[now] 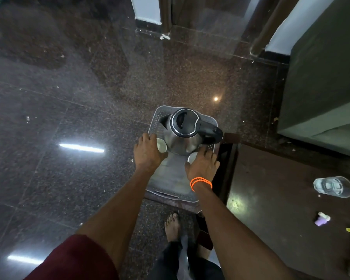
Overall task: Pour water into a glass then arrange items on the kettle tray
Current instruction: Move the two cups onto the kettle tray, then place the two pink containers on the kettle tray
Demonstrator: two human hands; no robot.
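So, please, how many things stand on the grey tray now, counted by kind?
Steel electric kettle with black lid: 1
Small white cups: 2
Total: 3 things on the grey perforated plastic tray. The clear glass of water stands apart on the dark table.

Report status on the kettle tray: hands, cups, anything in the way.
Left hand on left cup, right hand on right cup. Kettle upright on tray. Filled glass off tray, on table. Nothing blocking.
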